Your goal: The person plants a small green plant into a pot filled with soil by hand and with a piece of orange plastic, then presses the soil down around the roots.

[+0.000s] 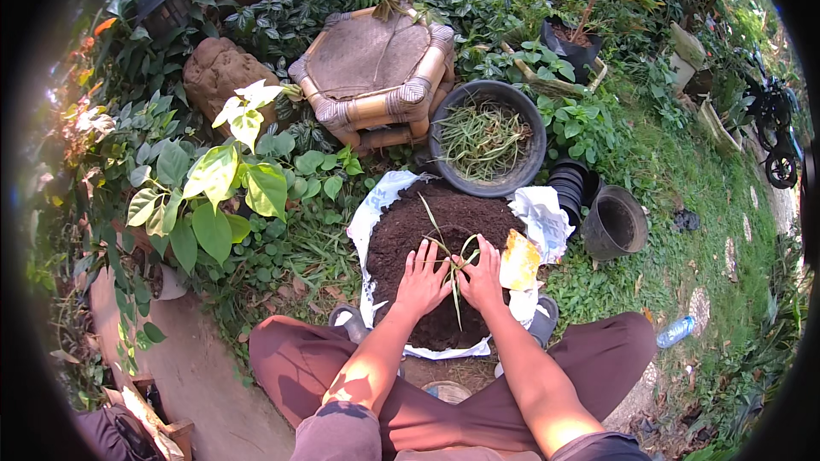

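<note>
A small plant with long, narrow green leaves [456, 307] stands in dark soil [410, 218] heaped on a white plastic sack [365, 224]. A thin curved rim shows behind the plant, perhaps a pot's; the rest is hidden by soil and hands. My left hand [423, 275] lies palm down at the plant's left, fingers spread over the soil. On the other side my right hand [482, 275] does the same, its thumb close to the plant's base. A yellow-and-white flat piece [520, 260] lies on the heap's right edge, beside my right hand.
Behind the heap stands a dark basin [538, 160] of cut grass, near a bamboo stool [368, 61] and a rock [224, 73]. To the right are stacked black pots [565, 189], a single pot [615, 224] and a plastic bottle [676, 331]. A leafy plant [211, 230] rises at left.
</note>
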`<state>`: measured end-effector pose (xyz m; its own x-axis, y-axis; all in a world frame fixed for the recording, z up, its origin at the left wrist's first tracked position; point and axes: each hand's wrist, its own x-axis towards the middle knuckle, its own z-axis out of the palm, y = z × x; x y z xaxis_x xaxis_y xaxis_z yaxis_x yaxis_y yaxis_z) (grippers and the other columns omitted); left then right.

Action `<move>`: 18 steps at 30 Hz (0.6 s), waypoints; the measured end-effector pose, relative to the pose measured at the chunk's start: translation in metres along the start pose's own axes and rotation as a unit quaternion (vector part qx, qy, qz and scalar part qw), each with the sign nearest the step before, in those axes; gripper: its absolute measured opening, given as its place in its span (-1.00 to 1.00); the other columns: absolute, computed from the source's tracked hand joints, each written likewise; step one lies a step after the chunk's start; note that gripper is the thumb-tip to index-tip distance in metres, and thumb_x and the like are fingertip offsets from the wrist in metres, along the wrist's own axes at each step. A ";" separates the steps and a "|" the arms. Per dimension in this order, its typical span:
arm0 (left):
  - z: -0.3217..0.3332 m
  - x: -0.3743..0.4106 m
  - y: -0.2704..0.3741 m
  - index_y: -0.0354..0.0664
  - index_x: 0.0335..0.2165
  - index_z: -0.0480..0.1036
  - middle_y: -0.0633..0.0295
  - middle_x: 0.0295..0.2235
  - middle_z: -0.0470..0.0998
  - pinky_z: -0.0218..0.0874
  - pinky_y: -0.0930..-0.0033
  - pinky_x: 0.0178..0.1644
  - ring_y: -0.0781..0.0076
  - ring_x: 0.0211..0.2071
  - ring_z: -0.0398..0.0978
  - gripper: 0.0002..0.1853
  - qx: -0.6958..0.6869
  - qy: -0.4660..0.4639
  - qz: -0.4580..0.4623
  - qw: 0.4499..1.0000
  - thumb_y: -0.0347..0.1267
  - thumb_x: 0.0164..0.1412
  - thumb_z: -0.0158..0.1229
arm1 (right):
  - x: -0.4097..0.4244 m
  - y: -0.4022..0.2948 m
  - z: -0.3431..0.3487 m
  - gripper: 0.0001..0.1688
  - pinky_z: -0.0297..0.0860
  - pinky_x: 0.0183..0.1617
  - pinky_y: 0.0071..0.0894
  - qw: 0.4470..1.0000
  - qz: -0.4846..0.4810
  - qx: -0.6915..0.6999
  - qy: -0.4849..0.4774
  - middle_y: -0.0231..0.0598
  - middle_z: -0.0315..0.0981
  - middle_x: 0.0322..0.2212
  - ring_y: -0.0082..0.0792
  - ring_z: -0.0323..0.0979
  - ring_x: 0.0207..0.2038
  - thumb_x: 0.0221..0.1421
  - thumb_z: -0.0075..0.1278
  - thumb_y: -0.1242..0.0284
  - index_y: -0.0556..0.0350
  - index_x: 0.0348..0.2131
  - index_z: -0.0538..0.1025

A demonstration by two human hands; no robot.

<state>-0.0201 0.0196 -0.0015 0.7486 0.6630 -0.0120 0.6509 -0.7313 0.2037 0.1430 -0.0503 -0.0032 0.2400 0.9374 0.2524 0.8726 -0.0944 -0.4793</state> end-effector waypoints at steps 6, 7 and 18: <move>-0.010 0.001 0.001 0.02 0.22 0.35 -0.09 0.38 -0.08 -0.39 -0.14 0.44 -0.02 0.43 -0.27 -0.39 -0.029 -0.023 0.000 0.999 0.01 0.30 -0.02 | -0.001 0.002 0.002 -0.78 -0.04 0.37 0.27 1.000 0.005 0.000 -0.004 0.05 -0.01 0.30 0.16 -0.03 0.32 0.09 0.13 0.30 -0.09 -0.28 0.70; -0.009 0.001 0.001 0.01 0.22 0.34 -0.09 0.38 -0.08 -0.39 -0.13 0.44 -0.02 0.43 -0.27 -0.39 -0.031 -0.024 0.000 0.999 0.01 0.29 -0.02 | -0.001 0.002 0.002 -0.77 -0.04 0.37 0.27 1.000 0.005 -0.001 -0.003 0.06 -0.01 0.30 0.16 -0.03 0.32 0.09 0.14 0.31 -0.08 -0.26 0.70; -0.005 -0.001 -0.001 -0.04 0.22 0.32 -0.10 0.38 -0.07 -0.33 -0.13 0.43 -0.05 0.42 -0.23 -0.35 -0.027 0.020 0.005 0.999 0.00 0.26 0.05 | 0.000 0.004 -0.001 -0.54 -0.02 0.38 0.22 0.999 0.016 0.026 0.012 0.11 -0.01 0.28 0.17 -0.02 0.32 -0.01 0.19 0.40 -0.01 -0.05 0.58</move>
<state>-0.0222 0.0197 0.0030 0.7489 0.6620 0.0294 0.6345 -0.7292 0.2563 0.1475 -0.0507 -0.0043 0.2773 0.9260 0.2561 0.8410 -0.1051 -0.5307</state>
